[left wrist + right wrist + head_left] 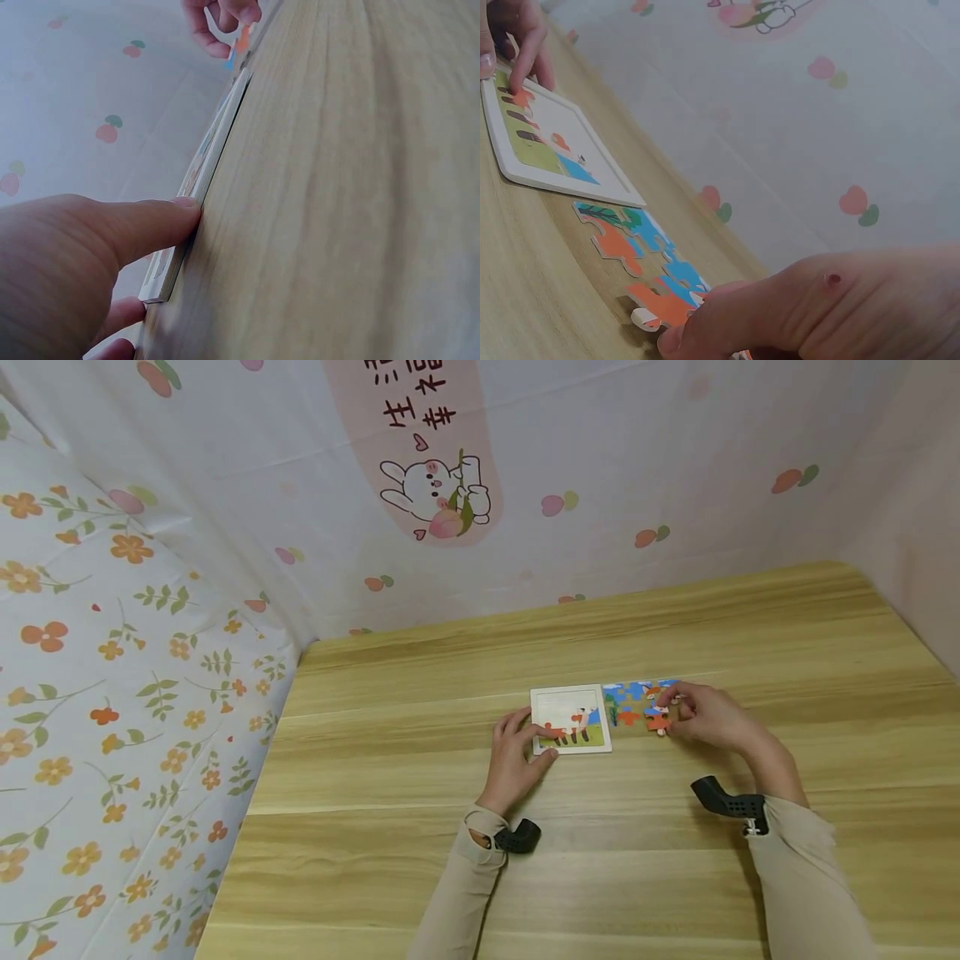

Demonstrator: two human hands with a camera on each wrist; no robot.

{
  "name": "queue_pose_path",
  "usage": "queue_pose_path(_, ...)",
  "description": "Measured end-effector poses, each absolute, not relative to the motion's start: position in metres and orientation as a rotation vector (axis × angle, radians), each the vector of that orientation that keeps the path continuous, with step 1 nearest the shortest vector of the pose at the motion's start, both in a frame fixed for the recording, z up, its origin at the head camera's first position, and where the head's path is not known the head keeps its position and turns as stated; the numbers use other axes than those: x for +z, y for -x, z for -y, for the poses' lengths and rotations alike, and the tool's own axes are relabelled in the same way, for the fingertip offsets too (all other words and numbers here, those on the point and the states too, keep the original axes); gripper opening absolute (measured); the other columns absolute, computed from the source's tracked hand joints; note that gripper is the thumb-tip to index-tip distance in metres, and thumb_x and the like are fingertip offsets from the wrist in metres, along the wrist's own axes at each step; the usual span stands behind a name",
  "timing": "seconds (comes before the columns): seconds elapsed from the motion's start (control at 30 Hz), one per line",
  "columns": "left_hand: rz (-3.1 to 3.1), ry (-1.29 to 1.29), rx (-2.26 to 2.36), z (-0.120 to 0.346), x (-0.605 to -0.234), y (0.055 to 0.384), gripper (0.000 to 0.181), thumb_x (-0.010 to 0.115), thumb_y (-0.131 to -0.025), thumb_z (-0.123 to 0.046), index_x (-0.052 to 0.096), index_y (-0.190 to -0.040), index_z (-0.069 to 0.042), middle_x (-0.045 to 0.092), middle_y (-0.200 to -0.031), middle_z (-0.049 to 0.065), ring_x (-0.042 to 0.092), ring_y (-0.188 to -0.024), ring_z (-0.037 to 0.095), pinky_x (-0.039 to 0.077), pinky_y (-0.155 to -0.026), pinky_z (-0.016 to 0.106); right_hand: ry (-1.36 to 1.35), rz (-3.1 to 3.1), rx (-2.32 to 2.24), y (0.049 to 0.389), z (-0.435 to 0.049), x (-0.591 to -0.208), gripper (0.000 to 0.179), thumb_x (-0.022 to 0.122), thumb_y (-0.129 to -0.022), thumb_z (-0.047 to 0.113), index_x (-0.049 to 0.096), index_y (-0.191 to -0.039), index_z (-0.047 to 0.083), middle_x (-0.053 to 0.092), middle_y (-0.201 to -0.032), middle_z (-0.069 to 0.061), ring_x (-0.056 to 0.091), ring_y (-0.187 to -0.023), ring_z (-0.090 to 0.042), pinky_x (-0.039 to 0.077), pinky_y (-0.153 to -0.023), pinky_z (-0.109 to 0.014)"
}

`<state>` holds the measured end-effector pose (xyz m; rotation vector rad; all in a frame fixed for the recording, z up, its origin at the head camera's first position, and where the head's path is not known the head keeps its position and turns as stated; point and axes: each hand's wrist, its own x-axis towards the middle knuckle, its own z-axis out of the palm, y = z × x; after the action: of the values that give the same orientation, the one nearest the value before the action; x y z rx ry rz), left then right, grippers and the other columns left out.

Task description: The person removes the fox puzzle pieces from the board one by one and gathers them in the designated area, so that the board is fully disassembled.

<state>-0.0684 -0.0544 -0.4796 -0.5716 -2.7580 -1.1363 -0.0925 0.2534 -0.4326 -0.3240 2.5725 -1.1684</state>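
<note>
A square white puzzle tray lies on the table, with joined pieces of an animal picture along its lower and right parts. My left hand grips the tray's near left corner. Its thumb is against the near edge, and the index finger reaches over the pieces. To the right of the tray, my right hand pinches an orange jigsaw piece, tilted up a little from the table. Several loose jigsaw pieces, blue, green and orange, lie between that hand and the tray.
The wooden table runs back to a white curtain with fruit prints and a rabbit drawing. A flowered cloth hangs along the left side. Each wrist carries a black camera mount.
</note>
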Motion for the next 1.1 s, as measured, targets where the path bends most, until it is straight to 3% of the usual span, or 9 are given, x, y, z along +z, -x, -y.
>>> queue_pose_path(0.57,2.773,0.554,-1.149,0.052,-0.481,0.068,0.017,0.072,-0.080,-0.019,0.070,-0.096,-0.014,0.045,-0.136,0.014,0.031,-0.126,0.031,0.027,-0.101,0.046,0.352,-2.585,-1.158,0.093,-0.250,-0.439,0.033,0.068,-0.073,0.002,0.056,-0.103,-0.003,0.030,-0.057,0.004,0.027,-0.048,-0.009,0.025,-0.048,-0.025)
queue_pose_path(1.1,2.766,0.574,-1.157,0.055,-0.480,0.070,0.017,0.071,-0.080,-0.019,0.070,-0.097,-0.013,0.045,-0.137,0.015,0.031,-0.126,0.032,0.027,-0.100,0.048,0.336,-2.627,-1.131,0.095,-0.245,-0.443,0.031,0.065,-0.077,0.001,0.055,-0.106,-0.005,0.035,-0.059,0.002,0.030,-0.051,-0.011,0.026,-0.050,-0.025)
